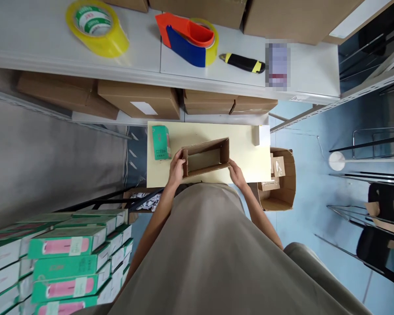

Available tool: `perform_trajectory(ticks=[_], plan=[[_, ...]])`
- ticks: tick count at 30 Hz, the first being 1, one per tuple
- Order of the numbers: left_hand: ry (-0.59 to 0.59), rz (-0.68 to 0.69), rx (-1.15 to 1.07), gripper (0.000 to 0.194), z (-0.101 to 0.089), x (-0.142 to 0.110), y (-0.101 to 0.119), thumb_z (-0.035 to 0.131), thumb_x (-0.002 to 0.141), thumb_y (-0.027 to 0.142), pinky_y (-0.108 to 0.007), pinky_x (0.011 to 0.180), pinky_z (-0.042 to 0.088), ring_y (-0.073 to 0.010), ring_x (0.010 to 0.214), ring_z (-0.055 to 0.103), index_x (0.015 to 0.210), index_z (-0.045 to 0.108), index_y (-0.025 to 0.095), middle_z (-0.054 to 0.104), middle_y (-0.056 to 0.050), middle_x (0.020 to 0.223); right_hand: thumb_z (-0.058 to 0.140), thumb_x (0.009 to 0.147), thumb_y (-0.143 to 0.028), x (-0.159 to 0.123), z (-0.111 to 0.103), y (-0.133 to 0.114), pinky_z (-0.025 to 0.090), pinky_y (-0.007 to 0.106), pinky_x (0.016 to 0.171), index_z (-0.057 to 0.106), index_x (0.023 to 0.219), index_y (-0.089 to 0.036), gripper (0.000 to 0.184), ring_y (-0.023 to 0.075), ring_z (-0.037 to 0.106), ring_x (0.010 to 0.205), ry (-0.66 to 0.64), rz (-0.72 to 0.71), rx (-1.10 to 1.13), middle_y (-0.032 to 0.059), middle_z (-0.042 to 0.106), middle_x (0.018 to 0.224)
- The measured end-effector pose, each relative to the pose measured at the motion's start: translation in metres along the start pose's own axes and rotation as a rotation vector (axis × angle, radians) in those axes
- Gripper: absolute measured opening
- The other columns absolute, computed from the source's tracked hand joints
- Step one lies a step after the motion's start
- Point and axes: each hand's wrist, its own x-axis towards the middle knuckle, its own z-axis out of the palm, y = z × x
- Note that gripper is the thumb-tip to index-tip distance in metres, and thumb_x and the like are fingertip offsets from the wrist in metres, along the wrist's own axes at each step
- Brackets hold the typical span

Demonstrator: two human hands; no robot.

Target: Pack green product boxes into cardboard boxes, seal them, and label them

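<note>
- Holding the open cardboard box point(205, 147) at the centre of the frame, between the left hand point(176, 169) and the right hand point(237, 174), over the pale yellow table point(246, 153).
- Running its long axis from left to right, tilting slightly upward toward the right of the frame; facing its open top toward the camera.
- Lying just beyond the left hand, to its upper left: the green box point(160, 142), standing apart from the open one and pointing its longer side up and down the frame, nearly crosswise to it; sitting far nearer to the left hand than to the right.
- Pinching the left end wall with the left hand, laying the thumb over it.
- Pinching the lower right corner with the right hand, hiding some fingers from view.
- Reaching in from lower left and lower right, slanting both forearms inward toward the box ends.
</note>
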Motion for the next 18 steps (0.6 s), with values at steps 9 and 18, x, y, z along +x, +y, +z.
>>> perform_trajectory(ticks=[9,18], plan=[[0.002,0.163,0.515,0.081,-0.030,-0.051,0.035,0.087,0.091,0.063,-0.047,0.103,0.066,-0.0367,0.129,0.077,0.157,0.065,0.022,0.066,-0.021,0.163,0.067,0.105,-0.076,0.014,-0.037,-0.068,0.070,0.049,0.099,0.073,0.149,-0.020,0.071,0.0327,0.083,0.115,0.131,-0.092,-0.145,0.0189,0.082,0.140],[0.146,0.278,0.736,0.027,-0.019,-0.049,0.051,0.068,0.103,0.034,-0.037,0.088,0.062,-0.0248,0.085,0.081,0.124,0.080,0.021,0.084,-0.012,0.127,0.061,0.106,-0.021,-0.001,-0.011,-0.087,0.059,0.035,0.079,0.081,0.128,-0.019,0.030,0.0240,0.079,0.086,0.185,-0.173,-0.670,0.0109,0.082,0.111]])
